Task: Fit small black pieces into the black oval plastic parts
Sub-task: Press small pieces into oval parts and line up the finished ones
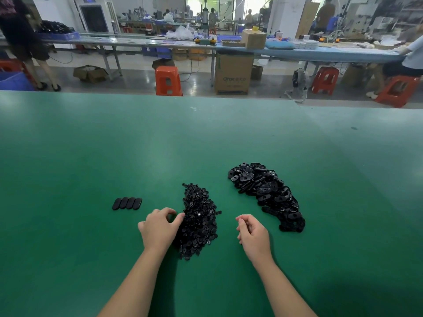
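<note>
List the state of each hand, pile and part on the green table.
left hand: fingers curled, touching the small-piece pile's edge
right hand: loosely curled, holds nothing visible
small-piece pile: loose heap
oval-part pile: loose heap
row of four ovals: overlapping, lying left of both piles

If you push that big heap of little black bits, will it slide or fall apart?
The pile of small black pieces would probably spread, not slide whole: the pieces lie loose, with strays at its edges. Each looks tiny and light. The left hand touches its edge.
</note>
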Demonstrator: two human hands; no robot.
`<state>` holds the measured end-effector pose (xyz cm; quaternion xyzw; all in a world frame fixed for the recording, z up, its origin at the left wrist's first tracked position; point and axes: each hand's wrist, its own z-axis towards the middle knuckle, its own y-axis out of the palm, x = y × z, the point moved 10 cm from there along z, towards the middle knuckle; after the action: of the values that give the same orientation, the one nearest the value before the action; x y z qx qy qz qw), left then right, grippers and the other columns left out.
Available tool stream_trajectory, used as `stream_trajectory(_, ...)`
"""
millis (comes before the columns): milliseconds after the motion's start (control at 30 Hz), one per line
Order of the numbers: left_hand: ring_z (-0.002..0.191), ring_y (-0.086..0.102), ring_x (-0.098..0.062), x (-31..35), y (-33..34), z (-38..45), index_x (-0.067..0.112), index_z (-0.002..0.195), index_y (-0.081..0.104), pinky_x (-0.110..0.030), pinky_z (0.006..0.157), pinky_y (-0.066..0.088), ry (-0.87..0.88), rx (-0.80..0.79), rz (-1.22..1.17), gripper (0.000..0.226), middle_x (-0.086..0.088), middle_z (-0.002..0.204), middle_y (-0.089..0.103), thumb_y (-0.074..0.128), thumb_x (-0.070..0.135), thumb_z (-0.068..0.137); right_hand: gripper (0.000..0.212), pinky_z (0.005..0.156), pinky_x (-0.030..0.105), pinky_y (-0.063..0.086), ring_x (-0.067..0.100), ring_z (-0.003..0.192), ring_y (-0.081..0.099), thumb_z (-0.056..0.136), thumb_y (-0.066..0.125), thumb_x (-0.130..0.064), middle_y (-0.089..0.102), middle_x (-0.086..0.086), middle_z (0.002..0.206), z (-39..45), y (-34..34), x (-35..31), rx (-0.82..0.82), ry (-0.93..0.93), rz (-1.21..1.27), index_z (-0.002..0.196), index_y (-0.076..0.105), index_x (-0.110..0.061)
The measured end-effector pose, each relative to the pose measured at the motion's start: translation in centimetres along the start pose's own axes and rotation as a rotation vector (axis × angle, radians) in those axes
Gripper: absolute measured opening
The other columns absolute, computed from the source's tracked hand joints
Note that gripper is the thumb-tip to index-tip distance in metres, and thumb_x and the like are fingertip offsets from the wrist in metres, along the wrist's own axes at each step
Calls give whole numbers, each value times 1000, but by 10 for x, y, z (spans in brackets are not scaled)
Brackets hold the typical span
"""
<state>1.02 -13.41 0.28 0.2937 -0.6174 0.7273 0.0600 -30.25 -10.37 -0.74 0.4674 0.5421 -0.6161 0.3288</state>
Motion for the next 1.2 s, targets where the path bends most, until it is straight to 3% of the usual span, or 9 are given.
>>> stream_trajectory(233, 84, 60, -12, 1, 3, 7, 38, 83, 64, -37, 80, 30, -59, 16, 38, 31, 13, 84, 62, 58, 68, 84, 21, 53, 17, 50, 4, 54, 55, 103, 55, -15, 68, 10, 74, 1, 1, -1, 5, 0, -6, 92, 68, -27)
stream_trajectory(367, 72, 55, -6, -2, 1, 9, 38, 78, 61, -35, 78, 27, -19, 44, -7, 24, 15, 77, 59, 61, 60, 88, 21, 53, 17, 49, 3, 54, 55, 103, 55, -15, 68, 10, 75, 0, 2, 1, -5, 11, -6, 92, 68, -28)
stream_trajectory(667, 76, 55, -4, -1, 2, 5, 41, 91, 74, -33, 78, 26, 71, 66, -52, 11, 17, 78, 58, 63, 42, 93, 19, 56, 20, 48, 2, 60, 56, 104, 54, -16, 67, -1, 83, 5, -3, -3, -40, 32, 7, 99, 67, -30)
stream_trajectory(733, 74, 55, -3, 1, 2, 4, 40, 91, 75, -33, 77, 26, 83, 74, -52, 12, 17, 77, 58, 64, 40, 94, 17, 55, 14, 43, -1, 60, 52, 103, 54, -17, 65, -3, 96, 15, -20, -11, 26, -16, -100, 103, 66, -28)
stream_trajectory(800, 72, 54, -2, 2, 2, 4, 39, 90, 75, -33, 76, 27, 96, 77, -52, 11, 18, 76, 58, 64, 39, 94, 17, 65, 14, 42, -2, 72, 54, 103, 54, -16, 61, -2, 113, 27, -43, -22, 117, -76, -289, 112, 67, -21)
stream_trajectory(867, 70, 53, 1, 3, 2, 4, 40, 89, 74, -32, 77, 27, 104, 71, -51, 11, 19, 76, 58, 64, 40, 94, 25, 68, 26, 43, 10, 76, 60, 103, 52, -19, 53, 1, 126, 41, -60, -23, 137, -62, -523, 125, 64, -15)
stream_trajectory(933, 70, 52, 4, 4, 3, 3, 40, 88, 73, -31, 78, 27, 111, 66, -50, 10, 20, 76, 57, 64, 41, 94, 34, 67, 29, 42, 21, 80, 64, 104, 51, -23, 46, 4, 133, 53, -71, -13, 95, 28, -759, 136, 56, -15)
stream_trajectory(1033, 70, 51, 5, 5, 4, 4, 41, 86, 71, -31, 78, 26, 122, 61, -51, 10, 21, 76, 57, 64, 41, 93, 32, 69, 31, 48, 23, 85, 62, 104, 52, -28, 43, 3, 132, 63, -79, -3, 43, 73, -973, 134, 56, -15)
stream_trajectory(1200, 71, 52, 5, 2, 5, 5, 42, 78, 66, -31, 81, 25, 122, 53, -101, 14, 21, 76, 57, 66, 37, 91, 27, 69, 29, 45, 18, 91, 58, 102, 58, -34, 46, -1, 122, 66, -70, -2, -8, -12, -1042, 123, 64, -19)
